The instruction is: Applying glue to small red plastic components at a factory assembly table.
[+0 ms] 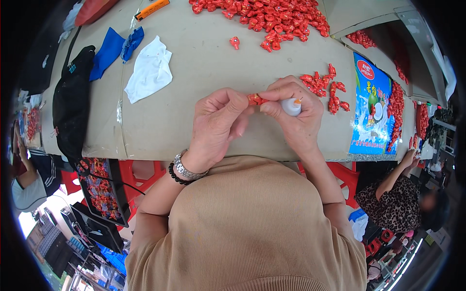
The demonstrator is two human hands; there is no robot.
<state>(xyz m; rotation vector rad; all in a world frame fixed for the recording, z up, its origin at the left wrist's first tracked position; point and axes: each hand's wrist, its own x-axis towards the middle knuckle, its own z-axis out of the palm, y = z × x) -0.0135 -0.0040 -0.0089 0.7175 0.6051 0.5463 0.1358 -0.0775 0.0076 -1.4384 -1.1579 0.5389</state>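
Note:
Between my two hands, above the table, is a small red plastic piece (256, 99). My left hand (219, 123) pinches its left end with thumb and forefinger. The fingertips of my right hand (296, 104) close on its other end. A small white bottle with an orange tip (291, 106) is also tucked in my right hand, against the palm. To the right of that hand lies a loose group of similar red pieces (334, 99). A big heap of them (276, 19) spreads over the far side of the table, with one stray red piece (234, 42) before it.
A white cloth (149, 70), a blue cloth (108, 51), a black bag-like item (73, 102) and an orange cutter (152, 8) lie at left. On the right are a blue printed sheet (371, 106) and more red pieces (396, 116). Another person (395, 203) works at right.

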